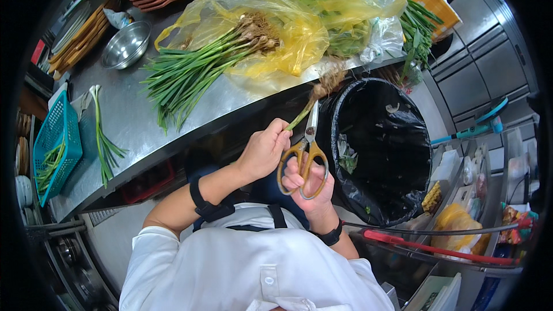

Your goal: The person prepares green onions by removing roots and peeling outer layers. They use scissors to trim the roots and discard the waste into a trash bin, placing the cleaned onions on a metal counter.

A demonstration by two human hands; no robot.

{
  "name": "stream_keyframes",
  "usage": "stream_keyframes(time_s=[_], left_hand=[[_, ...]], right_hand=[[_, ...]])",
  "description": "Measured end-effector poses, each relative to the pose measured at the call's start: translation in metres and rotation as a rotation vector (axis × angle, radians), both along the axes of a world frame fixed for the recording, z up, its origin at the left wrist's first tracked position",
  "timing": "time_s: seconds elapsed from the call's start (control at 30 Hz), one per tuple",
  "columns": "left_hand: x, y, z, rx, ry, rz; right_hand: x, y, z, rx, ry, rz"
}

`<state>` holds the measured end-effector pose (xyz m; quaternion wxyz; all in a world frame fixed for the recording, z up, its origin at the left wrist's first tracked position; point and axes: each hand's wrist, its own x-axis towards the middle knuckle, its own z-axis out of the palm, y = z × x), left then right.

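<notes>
My left hand (261, 153) grips the green stem of a garlic plant (319, 91), whose bulb and shaggy roots point away from me. My right hand (317, 194) has its fingers through the yellow handles of kitchen scissors (310, 133). The scissor blades point upward, close beside the stem just below the bulb; whether they touch it I cannot tell. On the steel counter (129, 112), a bunch of rooted green garlic (207, 60) lies partly on a yellow plastic bag (298, 34). Trimmed stalks with white ends (98, 125) lie farther left.
A bin lined with a black bag (384, 138) stands at the right, against the counter edge. A turquoise basket (69, 155) holds cut greens at the left. Metal bowls (127, 45), wooden boards (82, 41) and more bagged greens (350, 39) sit along the back.
</notes>
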<state>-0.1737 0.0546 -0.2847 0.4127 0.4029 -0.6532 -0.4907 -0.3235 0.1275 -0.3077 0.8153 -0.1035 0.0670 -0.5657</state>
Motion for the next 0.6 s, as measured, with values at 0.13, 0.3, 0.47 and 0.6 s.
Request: stream_keyframes(time_s=[0.13,0.3,0.47,0.6], left_hand=[[0.041,0.002,-0.003,-0.147,-0.339,0.113],[0.096,0.021,0.010,-0.241,-0.596,0.110],[0.119,0.040,0.002,-0.239,-0.645,0.136],[0.125,0.044,-0.007,-0.307,-0.612,0.096]], right_hand=[[-0.018,0.006,0.006,-0.125,0.651,-0.196],[-0.023,0.007,-0.009,-0.297,1.112,-0.173],[-0.018,0.012,-0.015,-0.393,1.652,0.141],[-0.013,0.009,-0.011,-0.457,1.740,0.212]])
